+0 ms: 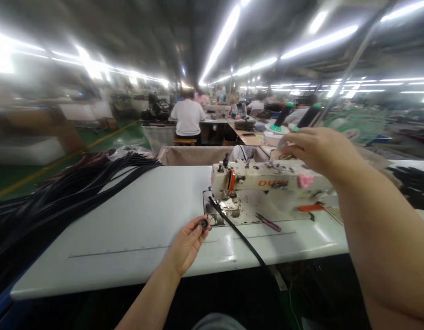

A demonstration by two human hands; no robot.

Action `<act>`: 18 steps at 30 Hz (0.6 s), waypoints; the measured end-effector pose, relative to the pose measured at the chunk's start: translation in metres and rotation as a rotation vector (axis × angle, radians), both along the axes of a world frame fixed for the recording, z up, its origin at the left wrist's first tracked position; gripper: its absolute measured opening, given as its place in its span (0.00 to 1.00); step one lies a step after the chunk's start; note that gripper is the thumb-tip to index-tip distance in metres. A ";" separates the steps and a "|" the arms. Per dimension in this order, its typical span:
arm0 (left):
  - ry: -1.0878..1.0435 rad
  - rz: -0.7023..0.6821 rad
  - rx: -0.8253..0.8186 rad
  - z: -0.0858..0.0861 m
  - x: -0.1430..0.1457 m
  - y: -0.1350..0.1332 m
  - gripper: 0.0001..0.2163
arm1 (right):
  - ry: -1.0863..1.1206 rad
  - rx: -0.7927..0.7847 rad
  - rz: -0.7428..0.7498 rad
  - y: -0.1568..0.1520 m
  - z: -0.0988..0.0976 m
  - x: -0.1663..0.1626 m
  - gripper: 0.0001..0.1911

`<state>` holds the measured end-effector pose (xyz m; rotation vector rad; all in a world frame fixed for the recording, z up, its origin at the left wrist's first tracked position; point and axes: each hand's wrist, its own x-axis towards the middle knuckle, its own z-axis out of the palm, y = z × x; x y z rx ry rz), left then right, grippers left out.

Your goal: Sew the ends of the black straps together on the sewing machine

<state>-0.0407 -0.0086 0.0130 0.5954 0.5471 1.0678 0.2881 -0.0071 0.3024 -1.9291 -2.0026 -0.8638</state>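
Head view, disc: a small dark disc (203,224), by its look a bobbin or its case, is held outside the machine (246,182), at six o'clock from the view's centre.
Strap: one black strap (238,230) is laid from the plate (249,207) out towards five o'clock, over the table (129,220) edge; whether it is caught by the machine cannot be told.
Progress: no sewing is being done right now, it is judged, with both hands kept off the strap. The disc is out; it is not yet seated, and the strap seems unfinished. No stitching can be made out.
Heap: more straps are piled at nine o'clock in a heap (61,206); whether any are sewn cannot be told.
Left hand: the disc is pinched between thumb and fingertips of the left hand (186,243), palm turned inward, forearm brought in from seven o'clock.
Right hand: up goes the reach! The right hand (317,144) is raised over the machine at three o'clock, wrist bent, fingers pointed to nine and kept narrow; whether anything is pinched there cannot be told through the blur.
Snips: on the plate, between four and five, the snips (269,223) are left lying, untouched.
Cones: at two o'clock, dark thread cones (284,114) are stood beyond the fingers.
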 end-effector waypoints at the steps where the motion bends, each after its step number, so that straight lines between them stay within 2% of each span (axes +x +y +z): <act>1: -0.001 0.005 -0.008 -0.001 0.000 0.000 0.17 | -0.019 -0.059 0.044 -0.007 0.003 -0.002 0.13; 4: -0.003 -0.003 -0.021 -0.003 -0.002 -0.001 0.18 | 0.186 -0.069 0.177 -0.032 -0.004 -0.014 0.20; 7: -0.003 -0.021 -0.033 -0.005 -0.004 -0.003 0.19 | 0.488 -0.153 0.461 -0.062 -0.028 -0.033 0.31; 8: -0.003 -0.023 -0.035 -0.006 -0.005 -0.003 0.19 | 0.540 -0.202 0.565 -0.071 -0.037 -0.041 0.33; 10: 0.002 -0.030 -0.029 -0.007 -0.006 -0.004 0.20 | 0.571 -0.257 0.720 -0.089 -0.059 -0.057 0.29; 12: 0.013 -0.032 -0.006 -0.008 -0.007 -0.005 0.21 | 0.546 -0.236 0.743 -0.102 -0.084 -0.073 0.23; 14: 0.041 -0.025 0.032 -0.007 -0.006 -0.008 0.20 | 0.572 -0.219 0.663 -0.110 -0.111 -0.088 0.20; 16: 0.077 -0.011 0.074 -0.004 -0.004 -0.012 0.19 | 0.709 -0.286 0.638 -0.113 -0.138 -0.101 0.20; 18: 0.108 0.004 0.111 0.002 0.001 -0.018 0.18 | 0.970 -0.416 0.606 -0.113 -0.164 -0.112 0.20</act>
